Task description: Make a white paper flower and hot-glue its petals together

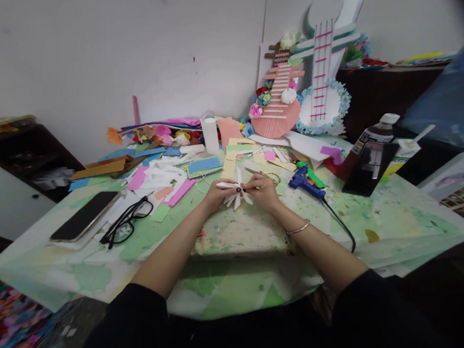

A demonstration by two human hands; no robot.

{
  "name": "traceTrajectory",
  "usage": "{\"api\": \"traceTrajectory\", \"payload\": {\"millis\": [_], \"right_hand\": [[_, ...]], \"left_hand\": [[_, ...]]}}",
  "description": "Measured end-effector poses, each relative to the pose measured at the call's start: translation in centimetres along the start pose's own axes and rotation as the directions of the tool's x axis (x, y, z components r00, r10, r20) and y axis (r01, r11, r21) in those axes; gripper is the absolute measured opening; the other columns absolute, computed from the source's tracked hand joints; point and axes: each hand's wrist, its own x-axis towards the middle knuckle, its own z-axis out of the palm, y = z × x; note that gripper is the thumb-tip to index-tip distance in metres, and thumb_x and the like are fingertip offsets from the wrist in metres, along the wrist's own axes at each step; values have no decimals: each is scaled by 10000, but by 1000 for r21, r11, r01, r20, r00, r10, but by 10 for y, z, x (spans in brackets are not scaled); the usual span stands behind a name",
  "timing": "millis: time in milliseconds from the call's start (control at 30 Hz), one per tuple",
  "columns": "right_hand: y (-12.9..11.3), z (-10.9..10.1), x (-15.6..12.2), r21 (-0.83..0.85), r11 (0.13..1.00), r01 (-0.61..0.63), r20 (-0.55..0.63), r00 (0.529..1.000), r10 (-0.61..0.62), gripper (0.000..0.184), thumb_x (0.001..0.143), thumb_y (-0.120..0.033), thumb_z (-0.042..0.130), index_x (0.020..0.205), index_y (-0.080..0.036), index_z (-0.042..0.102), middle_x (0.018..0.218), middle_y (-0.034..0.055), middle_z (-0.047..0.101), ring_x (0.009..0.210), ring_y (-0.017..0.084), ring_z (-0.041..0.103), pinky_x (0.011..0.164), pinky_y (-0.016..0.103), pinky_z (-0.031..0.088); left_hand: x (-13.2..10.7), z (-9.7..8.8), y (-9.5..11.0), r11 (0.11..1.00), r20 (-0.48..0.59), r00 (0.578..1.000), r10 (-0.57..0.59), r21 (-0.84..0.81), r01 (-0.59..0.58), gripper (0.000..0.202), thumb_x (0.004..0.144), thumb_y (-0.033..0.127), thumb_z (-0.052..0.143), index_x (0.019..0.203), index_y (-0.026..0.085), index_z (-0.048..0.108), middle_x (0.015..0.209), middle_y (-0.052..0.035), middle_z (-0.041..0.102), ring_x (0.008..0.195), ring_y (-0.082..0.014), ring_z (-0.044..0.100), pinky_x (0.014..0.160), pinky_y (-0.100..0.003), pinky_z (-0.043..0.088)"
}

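A white paper flower [236, 199] with narrow, spread petals is held just above the near middle of the table. My left hand [216, 194] is closed on its left side, fingers pinching the petals. From the right, my right hand [261, 189] pinches the flower close to its centre, thumb and fingertips together. The two thumbs nearly meet there. Just behind my right hand lie scissors [275, 177] with gold handles. Farther right is a blue glue gun [306, 183], its black cord trailing toward the table's front edge.
Left on the table are a phone [85, 215] and black glasses [127, 224]. Paper scraps [180, 192] and a white cylinder [211, 135] lie beyond my hands. Paper instruments [278, 116] lean on the wall. At right stand a dark bottle [369, 136] and a propped phone [371, 167].
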Motion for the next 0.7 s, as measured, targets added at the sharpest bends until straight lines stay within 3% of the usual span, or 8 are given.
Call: {"api": "traceTrajectory", "payload": {"millis": [700], "right_hand": [[4,0,-1,6,997,72,-16,997,-72,126,765,-271,696,684,-197,760,607,4,565,561,100,517,506,235,394]], "left_hand": [[3,-4,-2,1000,-11,1000,-11,22,11,360,544,240,835,837,90,689,744,-85,729,665,-200,680,633,-276,480]]}}
